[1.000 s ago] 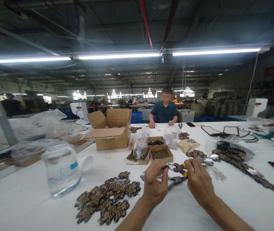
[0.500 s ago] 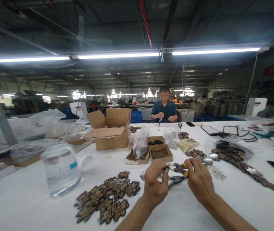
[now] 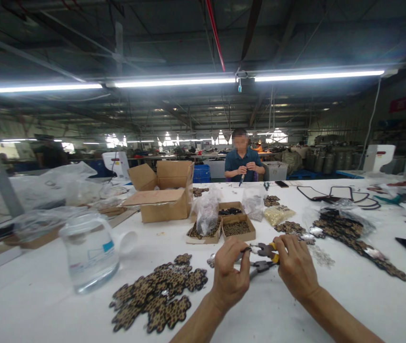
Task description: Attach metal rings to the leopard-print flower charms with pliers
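Observation:
My right hand (image 3: 297,267) is closed around the yellow handles of a pair of pliers (image 3: 266,250), whose metal jaws point left. Between the thumb and fingertips of my left hand (image 3: 230,271) there is a small dark piece (image 3: 247,248), too small to name, close to the jaw tips. Under and between the hands lies a grey tool (image 3: 262,266) that looks like a second pair of pliers, partly hidden by my left hand. Left of that hand, leopard-print flower-shaped patches (image 3: 153,295) lie in a loose pile.
Small boxes of brass-coloured bits (image 3: 238,228) and dark bits (image 3: 230,209) stand ahead. A water jug (image 3: 90,252) and a cardboard box (image 3: 165,207) are leftward. More leopard-print patches (image 3: 345,233) lie rightward. Across the table, a person (image 3: 244,159) holds a pen-like tool.
My hands and the pliers stay almost still. Across the table, the other person's hands have come closer together around the pen-like tool.

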Demonstrator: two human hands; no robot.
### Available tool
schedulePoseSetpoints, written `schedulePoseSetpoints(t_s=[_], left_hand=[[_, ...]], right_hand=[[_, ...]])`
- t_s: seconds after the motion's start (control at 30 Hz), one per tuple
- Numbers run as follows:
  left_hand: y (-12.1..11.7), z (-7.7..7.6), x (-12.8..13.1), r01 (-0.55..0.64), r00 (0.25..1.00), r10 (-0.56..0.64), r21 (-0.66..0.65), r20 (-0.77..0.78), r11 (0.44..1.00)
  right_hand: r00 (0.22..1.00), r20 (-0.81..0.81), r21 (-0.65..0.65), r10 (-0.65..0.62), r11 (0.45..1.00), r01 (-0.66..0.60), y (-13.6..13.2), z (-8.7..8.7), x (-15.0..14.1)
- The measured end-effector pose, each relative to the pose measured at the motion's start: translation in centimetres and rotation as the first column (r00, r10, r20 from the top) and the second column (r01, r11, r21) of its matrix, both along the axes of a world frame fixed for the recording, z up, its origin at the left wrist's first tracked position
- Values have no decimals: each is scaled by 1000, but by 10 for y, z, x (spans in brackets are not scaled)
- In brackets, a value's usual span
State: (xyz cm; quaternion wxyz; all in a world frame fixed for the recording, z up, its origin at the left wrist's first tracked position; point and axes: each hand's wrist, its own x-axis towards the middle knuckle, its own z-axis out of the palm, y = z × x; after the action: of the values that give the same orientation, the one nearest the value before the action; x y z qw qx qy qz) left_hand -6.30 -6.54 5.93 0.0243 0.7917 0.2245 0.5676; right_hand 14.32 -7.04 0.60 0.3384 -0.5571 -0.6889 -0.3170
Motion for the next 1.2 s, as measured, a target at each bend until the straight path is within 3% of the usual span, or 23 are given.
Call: schedulePoseSetpoints(t_s=[0.93, 1.2], left_hand=[[3, -3, 0, -29, 999, 27, -63, -40, 998], [4, -8, 1, -53, 998, 53, 1, 14, 999]], right_hand=[[998, -49, -21, 50, 998, -51, 4, -5, 0], [963, -191, 18, 190, 982, -190, 13, -15, -2]])
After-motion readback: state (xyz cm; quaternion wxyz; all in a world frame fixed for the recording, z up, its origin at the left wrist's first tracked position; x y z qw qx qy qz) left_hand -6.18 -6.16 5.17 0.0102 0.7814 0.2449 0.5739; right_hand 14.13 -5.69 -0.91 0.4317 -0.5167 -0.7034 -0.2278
